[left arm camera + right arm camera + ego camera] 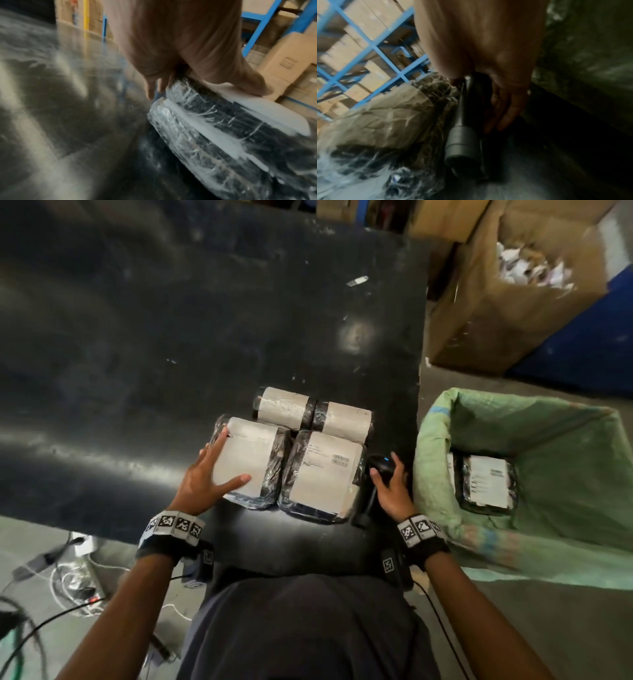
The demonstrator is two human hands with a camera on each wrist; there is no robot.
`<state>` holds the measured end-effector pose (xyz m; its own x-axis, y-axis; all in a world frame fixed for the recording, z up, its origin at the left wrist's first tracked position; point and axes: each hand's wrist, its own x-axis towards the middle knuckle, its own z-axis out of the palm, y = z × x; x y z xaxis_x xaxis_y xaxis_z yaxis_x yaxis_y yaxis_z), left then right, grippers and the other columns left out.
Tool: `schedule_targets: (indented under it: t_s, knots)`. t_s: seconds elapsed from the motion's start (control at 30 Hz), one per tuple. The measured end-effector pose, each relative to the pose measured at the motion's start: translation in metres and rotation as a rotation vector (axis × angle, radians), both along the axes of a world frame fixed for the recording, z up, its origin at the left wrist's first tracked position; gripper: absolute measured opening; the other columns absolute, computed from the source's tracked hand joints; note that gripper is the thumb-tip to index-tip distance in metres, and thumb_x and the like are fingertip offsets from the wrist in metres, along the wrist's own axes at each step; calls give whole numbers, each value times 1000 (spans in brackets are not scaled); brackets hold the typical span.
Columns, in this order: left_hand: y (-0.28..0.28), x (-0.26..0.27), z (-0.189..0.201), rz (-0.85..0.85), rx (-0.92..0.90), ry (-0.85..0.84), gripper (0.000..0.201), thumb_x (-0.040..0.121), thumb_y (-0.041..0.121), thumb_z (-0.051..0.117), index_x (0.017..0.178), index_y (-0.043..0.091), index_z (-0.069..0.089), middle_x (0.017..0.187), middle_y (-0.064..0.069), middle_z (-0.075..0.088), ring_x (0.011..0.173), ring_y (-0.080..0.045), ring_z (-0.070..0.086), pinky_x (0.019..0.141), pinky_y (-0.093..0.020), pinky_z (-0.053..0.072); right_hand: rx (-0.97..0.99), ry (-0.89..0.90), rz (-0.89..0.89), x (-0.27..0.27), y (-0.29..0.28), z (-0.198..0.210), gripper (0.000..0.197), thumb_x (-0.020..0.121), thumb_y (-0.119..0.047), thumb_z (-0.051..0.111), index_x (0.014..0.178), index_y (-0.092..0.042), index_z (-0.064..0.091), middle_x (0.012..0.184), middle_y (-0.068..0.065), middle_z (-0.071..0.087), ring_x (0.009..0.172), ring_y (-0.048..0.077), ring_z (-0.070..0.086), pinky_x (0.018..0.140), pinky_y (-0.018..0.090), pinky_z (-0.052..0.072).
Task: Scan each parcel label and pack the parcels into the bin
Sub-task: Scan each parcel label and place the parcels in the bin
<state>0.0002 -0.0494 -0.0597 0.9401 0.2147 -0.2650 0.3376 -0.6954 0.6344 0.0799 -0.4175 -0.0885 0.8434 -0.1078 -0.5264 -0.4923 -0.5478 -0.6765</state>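
The left hand [205,478] lies flat, fingers spread, on the near left parcel [251,462] (four parcels on the bench [137,337]). The right hand [390,486] is clamped on the scanner [380,470].

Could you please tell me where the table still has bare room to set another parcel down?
Bare: the black table left of and beyond the parcels. Crowded: its right edge, with the scanner by the green bin.
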Motion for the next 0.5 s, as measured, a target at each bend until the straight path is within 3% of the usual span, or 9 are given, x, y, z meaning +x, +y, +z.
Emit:
schedule_targets:
  t_s: [0.07,0.13,0.17,0.23,0.27,0.33,0.43,0.5]
  knots:
    - [1,1,5,57,-65,12,101,79,42,82,158,45,20,151,-6,51,129,-37,55,105,-46,47,58,11,-46,-3,-5,-21,84,84,-59,64,152,-34,20,157,11,21,146,32,26,120,47,25]
    - [1,0,6,70,-104,16,100,79,41,83,156,48,21,146,-10,56,125,-36,58,103,-45,50,166,26,-106,5,-26,-84,88,63,-80,67,137,-60,24,148,-2,27,135,34,45,105,57,43]
    - [-1,-1,7,61,-107,10,100,79,41,83,156,48,20,145,-10,57,124,-36,59,103,-46,50,215,20,-135,8,-27,-89,86,59,-82,68,132,-66,24,142,-6,31,127,34,53,98,59,49]
    - [-4,-1,14,49,-82,-20,96,80,41,82,156,47,23,143,-10,59,124,-34,60,105,-48,50,260,22,-201,3,-15,-50,81,75,-66,69,139,-60,20,134,-4,37,111,32,63,87,59,55]
    - [-7,0,18,56,-54,-53,92,81,41,81,155,47,27,139,-10,62,122,-33,61,105,-48,50,283,53,-233,-1,0,-10,79,86,-51,66,146,-51,15,131,1,43,102,30,64,76,54,59]
    - [-17,5,29,95,10,-138,78,84,43,78,150,49,37,122,-14,65,113,-34,65,102,-48,51,358,97,-246,-1,4,6,76,95,-35,60,153,-37,11,127,10,52,89,25,65,51,38,59]
    - [-30,14,45,147,72,-161,61,90,46,70,144,54,44,106,-8,51,99,-34,61,101,-51,47,362,65,-282,4,3,10,71,94,-45,56,152,-35,16,130,15,57,79,20,68,39,25,48]
    - [-30,17,48,138,60,-156,58,92,48,67,144,55,44,104,-8,49,93,-28,56,102,-51,45,332,57,-265,6,3,16,66,94,-53,50,151,-32,23,122,16,63,59,11,64,36,21,42]
